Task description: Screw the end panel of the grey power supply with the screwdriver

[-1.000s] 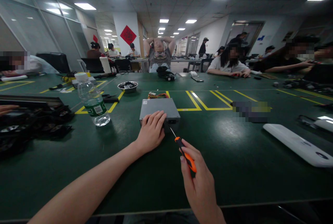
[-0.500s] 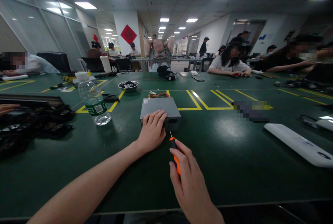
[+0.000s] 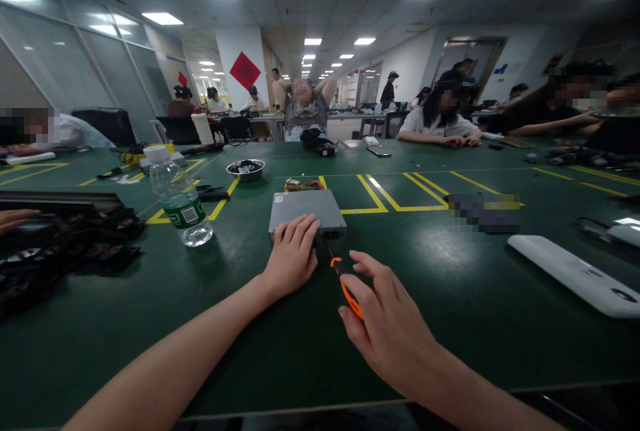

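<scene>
A grey computer power supply [image 3: 307,207] lies on the green table, its socket side facing me and a bundle of coloured wires [image 3: 305,185] at its far side. My left hand [image 3: 295,251] holds the box at its near edge, fingers over the top. In my right hand [image 3: 385,317] is a screwdriver [image 3: 345,284] with an orange and black handle, loosely held with the index finger lifted away. Its shaft points at the near face of the box; the tip is too dark to make out.
A water bottle [image 3: 185,207] stands to the left, with a metal bowl [image 3: 245,169] behind it. Dark parts [image 3: 75,244] are heaped at far left beside another person's hand [image 3: 17,219]. A long white object [image 3: 575,277] lies at right. Several people sit around.
My right hand has shifted right and its fingers have loosened and spread. The screwdriver handle now slants further to the right. My left hand and the power supply stay in place.
</scene>
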The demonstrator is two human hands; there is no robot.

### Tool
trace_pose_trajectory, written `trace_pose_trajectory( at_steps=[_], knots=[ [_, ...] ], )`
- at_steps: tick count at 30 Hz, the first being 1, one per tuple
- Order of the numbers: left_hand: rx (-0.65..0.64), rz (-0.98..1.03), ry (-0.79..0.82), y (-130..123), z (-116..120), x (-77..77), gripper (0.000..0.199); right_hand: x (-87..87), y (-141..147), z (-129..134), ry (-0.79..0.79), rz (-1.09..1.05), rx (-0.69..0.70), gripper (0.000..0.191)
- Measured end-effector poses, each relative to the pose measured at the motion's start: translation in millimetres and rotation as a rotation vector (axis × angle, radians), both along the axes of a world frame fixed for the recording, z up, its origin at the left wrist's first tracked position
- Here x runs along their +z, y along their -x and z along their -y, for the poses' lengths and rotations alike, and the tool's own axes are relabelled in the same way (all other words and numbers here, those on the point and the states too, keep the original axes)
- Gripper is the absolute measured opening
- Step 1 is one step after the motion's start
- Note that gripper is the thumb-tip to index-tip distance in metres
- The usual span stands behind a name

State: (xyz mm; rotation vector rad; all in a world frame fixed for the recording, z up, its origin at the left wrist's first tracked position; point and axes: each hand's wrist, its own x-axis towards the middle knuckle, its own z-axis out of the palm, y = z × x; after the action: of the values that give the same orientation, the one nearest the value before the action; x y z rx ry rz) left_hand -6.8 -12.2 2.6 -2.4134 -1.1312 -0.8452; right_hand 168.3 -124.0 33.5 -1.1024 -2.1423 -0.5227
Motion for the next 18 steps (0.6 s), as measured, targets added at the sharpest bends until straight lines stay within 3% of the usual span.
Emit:
trace_pose_trajectory(
  at_steps=[6,10,15,18],
  knots=[
    [0.011,-0.025,-0.035,1,-2,-2.0,0.049,15.7,-3,-15,-0.120,0.363,0.340,0.027],
    [0.012,-0.041,-0.018,2,0,1.0,0.047,20.9,-9,-33,-0.251,0.408,0.394,0.022],
    [0.027,-0.047,0.004,-1,3,4.8,0.045,4.3,-23,-49,-0.316,0.277,0.497,0.009],
    [0.059,-0.031,0.020,-5,4,10.7,0.042,-10.8,-29,-48,-0.320,0.258,0.565,0.013]
  ],
)
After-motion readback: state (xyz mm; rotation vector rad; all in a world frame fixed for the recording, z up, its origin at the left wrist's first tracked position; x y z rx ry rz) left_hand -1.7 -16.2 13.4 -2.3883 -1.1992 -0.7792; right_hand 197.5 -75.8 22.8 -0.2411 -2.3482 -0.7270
